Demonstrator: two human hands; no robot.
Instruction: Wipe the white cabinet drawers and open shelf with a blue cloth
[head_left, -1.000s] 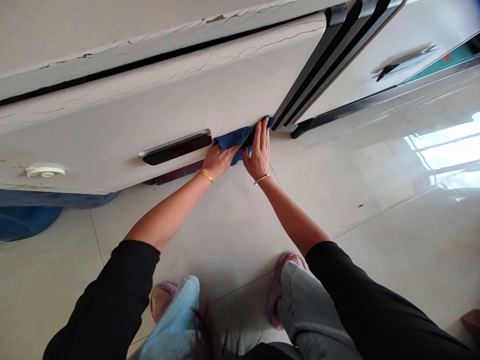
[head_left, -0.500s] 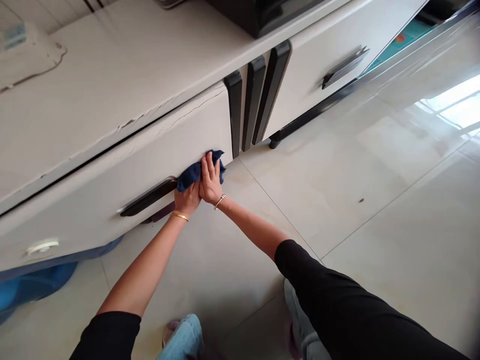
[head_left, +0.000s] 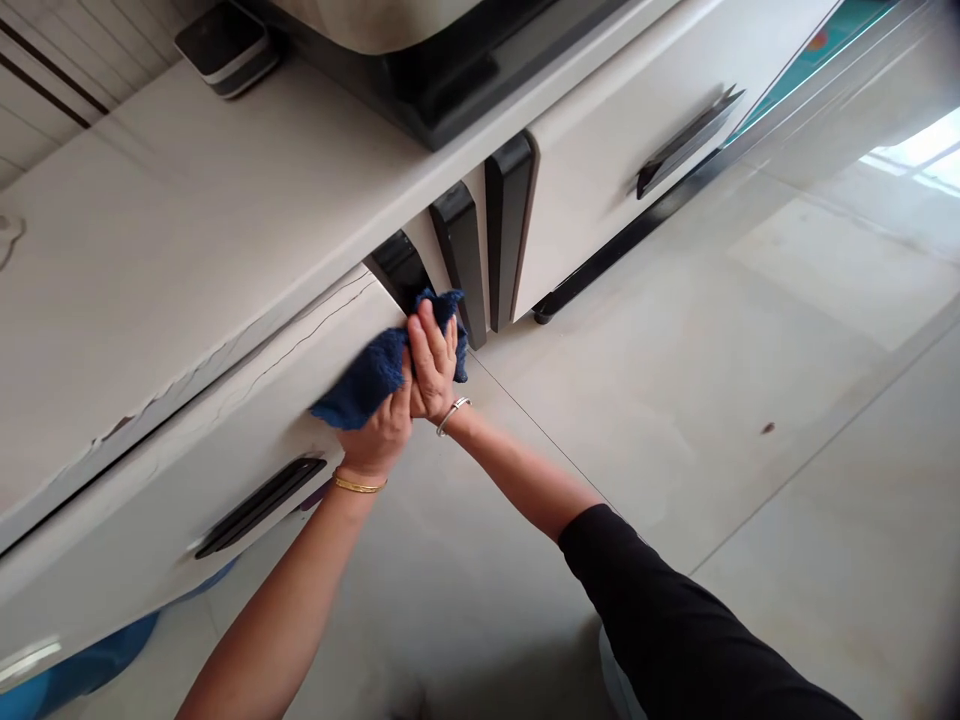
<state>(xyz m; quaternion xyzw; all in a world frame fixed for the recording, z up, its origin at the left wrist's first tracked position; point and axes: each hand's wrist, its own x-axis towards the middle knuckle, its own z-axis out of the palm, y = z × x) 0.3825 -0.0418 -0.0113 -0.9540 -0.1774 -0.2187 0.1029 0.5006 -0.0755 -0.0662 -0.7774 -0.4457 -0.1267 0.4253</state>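
Observation:
A dark blue cloth point(head_left: 364, 380) is bunched against the front of a white drawer point(head_left: 285, 390), at its right end beside a black vertical strip point(head_left: 403, 268). My left hand point(head_left: 379, 435) holds the cloth from below, its fingertips partly hidden by the cloth and the other hand. Pressed over the cloth's right part is my right hand point(head_left: 433, 365), fingers stretched upward and close together, touching my left hand. Below and left of the hands, a black handle point(head_left: 259, 508) juts from the drawer.
Above runs the white cabinet top point(head_left: 187, 230) with a chipped edge, bearing a black box-like object point(head_left: 450, 90) and a small dark device point(head_left: 227, 48). Another drawer with a black handle point(head_left: 686, 145) is at right. Something blue point(head_left: 105, 660) lies under the cabinet, on the tiled floor point(head_left: 675, 400).
Both hands have slid the cloth right along the drawer, from beside the handle to the black strip. The view has shifted too, showing more of the objects on the cabinet top.

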